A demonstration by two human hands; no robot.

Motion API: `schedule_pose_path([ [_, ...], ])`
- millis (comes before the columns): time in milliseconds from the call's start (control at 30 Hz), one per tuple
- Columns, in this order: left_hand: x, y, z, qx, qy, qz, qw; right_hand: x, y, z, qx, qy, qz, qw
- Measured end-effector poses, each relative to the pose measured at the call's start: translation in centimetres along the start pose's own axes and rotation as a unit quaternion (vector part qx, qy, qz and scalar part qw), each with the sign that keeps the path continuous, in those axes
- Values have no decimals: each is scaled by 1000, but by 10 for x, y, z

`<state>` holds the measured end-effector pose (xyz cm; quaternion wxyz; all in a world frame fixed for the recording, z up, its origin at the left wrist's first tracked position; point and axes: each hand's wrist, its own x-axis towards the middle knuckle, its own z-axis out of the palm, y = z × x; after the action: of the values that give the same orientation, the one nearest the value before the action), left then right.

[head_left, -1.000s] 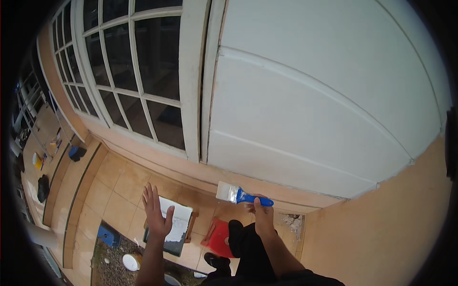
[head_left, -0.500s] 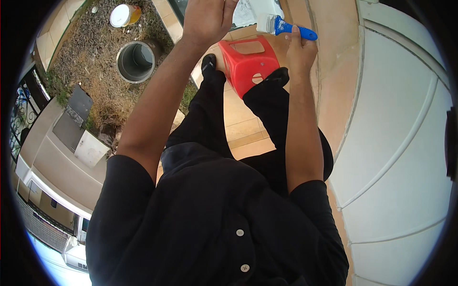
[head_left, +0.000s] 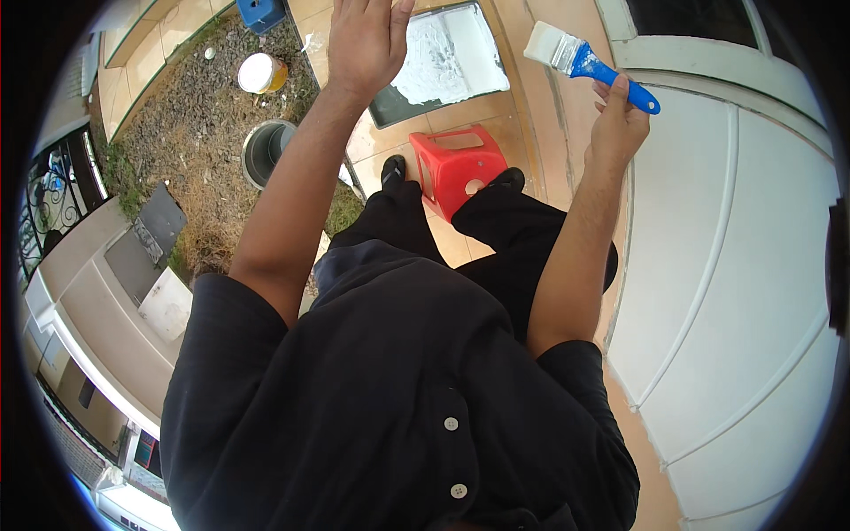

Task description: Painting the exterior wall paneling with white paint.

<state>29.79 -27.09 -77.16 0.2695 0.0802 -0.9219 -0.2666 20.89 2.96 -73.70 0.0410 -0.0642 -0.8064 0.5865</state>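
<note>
My right hand (head_left: 617, 128) is closed round the blue handle of a paintbrush (head_left: 584, 64). White paint covers its bristles, which point to the upper left, and the brush is held in the air near the wall. My left hand (head_left: 365, 49) is raised at the top, with its fingers stretched out and their tips cut off by the picture's edge; I see nothing in it. Beyond that hand, on the tiles, lies a dark rectangular paint tray (head_left: 409, 111) with white paint spread over it. A red plastic stool (head_left: 460, 164) stands between the tray and my feet.
On the left is a strip of gravel and dry grass (head_left: 199, 133) with a white-lidded tub (head_left: 261, 73) and a round grey pipe (head_left: 251, 157). A blue plastic object (head_left: 259, 13) sits at the top. A white panelled wall (head_left: 691, 221) runs along my right.
My right hand has moved right with the paintbrush, toward the wall. The view has shifted, so the whole paint tray edge and the blue object now show. My left hand stays raised.
</note>
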Motion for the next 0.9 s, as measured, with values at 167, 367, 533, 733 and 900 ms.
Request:
schedule_pose_path([
  [167,3,18,22,-20,-4,23,1000,38,30,-60,-53,35,12,998],
  [367,-54,-19,81,-41,-32,-61,997,84,176,45,-204,-125,-60,969],
  [533,-120,-73,83,-30,-67,-140,987,75,211,157,-291,-201,-102,930],
  [733,-161,-96,101,-29,-22,-137,990,78,245,187,-257,-221,-187,922],
  [900,-167,-97,98,-37,-20,-141,989,70,263,183,-303,-202,-137,921],
])
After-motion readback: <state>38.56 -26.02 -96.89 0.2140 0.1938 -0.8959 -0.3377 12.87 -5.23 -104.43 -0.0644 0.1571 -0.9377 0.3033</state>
